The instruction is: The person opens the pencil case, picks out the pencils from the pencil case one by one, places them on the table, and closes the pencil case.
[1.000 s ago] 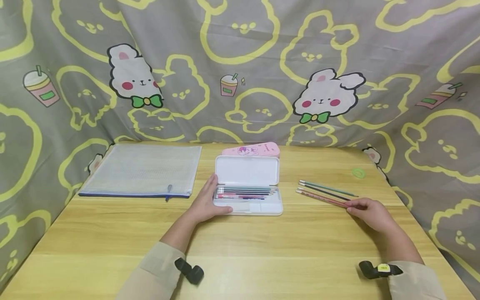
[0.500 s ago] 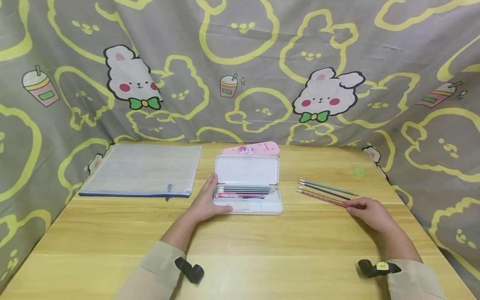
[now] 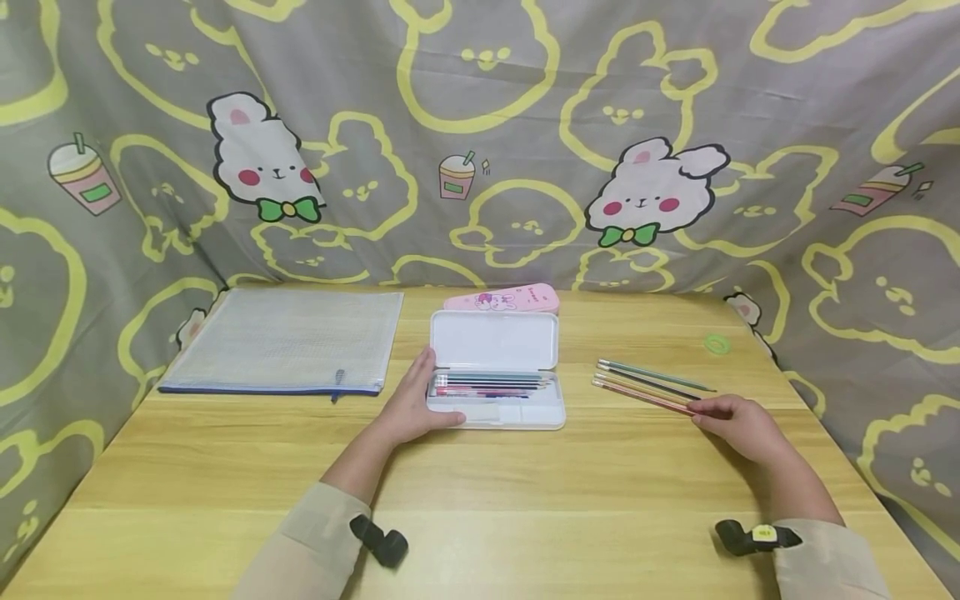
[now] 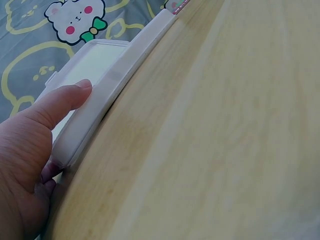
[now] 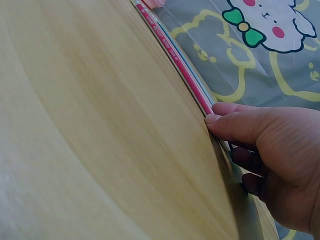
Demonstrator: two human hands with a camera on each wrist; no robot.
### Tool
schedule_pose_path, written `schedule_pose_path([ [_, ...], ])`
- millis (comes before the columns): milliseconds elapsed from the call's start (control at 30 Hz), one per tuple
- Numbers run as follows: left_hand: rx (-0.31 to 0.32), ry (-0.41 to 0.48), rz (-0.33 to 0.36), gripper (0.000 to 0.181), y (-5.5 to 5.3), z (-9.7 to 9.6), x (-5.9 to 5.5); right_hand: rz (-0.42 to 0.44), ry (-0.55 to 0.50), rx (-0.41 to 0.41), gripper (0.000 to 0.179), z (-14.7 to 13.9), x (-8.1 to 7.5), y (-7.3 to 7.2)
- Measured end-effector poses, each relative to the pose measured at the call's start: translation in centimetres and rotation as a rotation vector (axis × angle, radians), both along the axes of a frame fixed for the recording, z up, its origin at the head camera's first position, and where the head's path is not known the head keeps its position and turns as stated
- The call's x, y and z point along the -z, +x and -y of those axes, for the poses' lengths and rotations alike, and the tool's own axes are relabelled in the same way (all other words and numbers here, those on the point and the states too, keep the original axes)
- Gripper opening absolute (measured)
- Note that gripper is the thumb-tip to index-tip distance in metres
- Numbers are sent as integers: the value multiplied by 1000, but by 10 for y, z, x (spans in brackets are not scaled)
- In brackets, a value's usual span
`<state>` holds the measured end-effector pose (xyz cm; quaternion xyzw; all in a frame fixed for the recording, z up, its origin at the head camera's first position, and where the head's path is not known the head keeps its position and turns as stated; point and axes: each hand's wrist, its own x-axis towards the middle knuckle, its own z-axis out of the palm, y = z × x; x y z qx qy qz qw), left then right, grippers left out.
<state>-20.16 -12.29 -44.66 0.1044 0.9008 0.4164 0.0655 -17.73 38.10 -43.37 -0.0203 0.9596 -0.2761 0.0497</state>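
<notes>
A white pencil case (image 3: pixel 532 416) stands open on the table, its lid raised toward the back. Several pencils (image 3: pixel 487 381) lie side by side in its upper compartment, above a pale eraser-like block (image 3: pixel 480 412). My left hand (image 3: pixel 408 408) grips the case's left end, thumb over the front rim and fingers along the side, as the left wrist view (image 4: pixel 75 135) also shows. To the right, several loose pencils (image 3: pixel 652 375) lie slanted on the table. Thumb and index finger of my right hand (image 3: pixel 738 425) pinch the end of the nearest one, a pinkish-red pencil (image 5: pixel 182 70).
Behind the raised lid lies a pink case (image 3: pixel 517 298) with a rabbit print. At the left is a translucent mesh zip pouch (image 3: pixel 292 337) with a blue zipper edge. A green ring (image 3: pixel 717 344) lies at the back right. A patterned curtain (image 3: pixel 517 150) encloses the table's back and sides.
The near end of the red pencil shifts very slightly in my right fingers. My left hand and the white pencil case stay in place.
</notes>
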Motion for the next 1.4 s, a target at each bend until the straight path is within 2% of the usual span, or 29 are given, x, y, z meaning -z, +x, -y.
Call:
schedule_pose_path([
  [233, 1, -3, 7, 126, 0, 0, 0, -9, -20, 9, 41, 5, -2, 1],
  [333, -1, -7, 5, 126, 0, 0, 1, -6, -82, 12, 42, 14, -7, -1],
  [467, -4, -4, 2, 126, -1, 1, 2, -17, -130, -6, 42, 37, -16, -7],
  [633, -7, 6, 3, 126, -1, 1, 3, -67, -138, -59, 35, 71, -24, -19],
  [867, -6, 11, -9, 126, -1, 1, 5, -76, -220, -172, 28, 118, -25, -35],
  [1000, -7, 6, -6, 126, -2, 1, 6, -100, -233, -218, 24, 142, -24, -41],
  [1167, -3, 7, -7, 127, -2, 1, 6, -63, -256, -232, 24, 168, -22, -47],
  [1400, -2, 8, -8, 126, -1, 1, 4, -36, -229, -280, 22, 197, -20, -53],
])
